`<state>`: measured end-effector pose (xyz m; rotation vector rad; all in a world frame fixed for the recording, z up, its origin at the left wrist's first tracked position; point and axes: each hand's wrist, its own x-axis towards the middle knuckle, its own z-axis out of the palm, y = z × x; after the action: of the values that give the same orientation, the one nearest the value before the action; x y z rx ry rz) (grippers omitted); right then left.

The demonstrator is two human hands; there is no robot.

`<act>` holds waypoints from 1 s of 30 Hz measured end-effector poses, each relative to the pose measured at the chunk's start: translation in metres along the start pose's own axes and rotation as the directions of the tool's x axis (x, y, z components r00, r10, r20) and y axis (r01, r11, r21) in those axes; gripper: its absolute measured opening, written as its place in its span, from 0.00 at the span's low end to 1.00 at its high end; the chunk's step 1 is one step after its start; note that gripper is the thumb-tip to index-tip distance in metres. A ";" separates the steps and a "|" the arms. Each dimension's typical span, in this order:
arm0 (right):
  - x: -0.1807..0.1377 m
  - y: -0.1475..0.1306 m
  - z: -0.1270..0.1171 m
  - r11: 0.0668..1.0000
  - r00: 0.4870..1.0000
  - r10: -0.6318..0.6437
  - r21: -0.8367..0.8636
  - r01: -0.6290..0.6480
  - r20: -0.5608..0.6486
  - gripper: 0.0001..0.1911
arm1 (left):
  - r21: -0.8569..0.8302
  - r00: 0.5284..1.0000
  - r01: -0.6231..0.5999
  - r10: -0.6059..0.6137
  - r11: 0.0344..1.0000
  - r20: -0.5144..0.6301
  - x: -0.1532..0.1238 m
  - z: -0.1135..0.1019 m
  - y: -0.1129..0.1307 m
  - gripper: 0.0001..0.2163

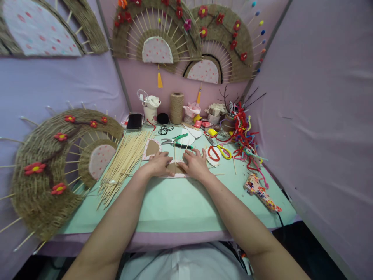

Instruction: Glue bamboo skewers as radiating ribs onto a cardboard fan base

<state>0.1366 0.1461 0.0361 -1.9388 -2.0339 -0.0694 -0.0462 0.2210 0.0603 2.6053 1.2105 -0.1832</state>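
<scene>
Through the head view I rest my left hand (157,164) and right hand (196,164), fingers spread, on fabric-edged cardboard (176,170) on the surface (180,210), apparently aligning bamboo sticks (175,153), which calls for steady pressure, while a brown jar (229,123) behind holds dark twigs (225,97).

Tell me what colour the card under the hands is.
The card is brown with a pale edge; see the head view.

Table front (180,210) passable; stick bundle (126,161) left, pliers (181,136) beyond.
</scene>
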 end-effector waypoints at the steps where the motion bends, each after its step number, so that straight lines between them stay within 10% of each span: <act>1: 0.000 0.000 0.000 1.000 1.000 -0.002 -0.002 0.002 0.002 0.18 | 0.002 1.000 -0.001 0.001 1.000 0.002 0.000 0.000 0.000 0.30; 30: 0.000 0.004 0.008 0.999 1.000 0.005 -0.043 -0.005 -0.008 0.18 | -0.003 1.000 -0.005 0.005 1.000 0.016 -0.001 -0.002 0.002 0.27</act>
<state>0.1389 0.1487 0.0282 -1.9660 -2.0381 -0.1203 -0.0454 0.2199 0.0630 2.5990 1.1977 -0.2000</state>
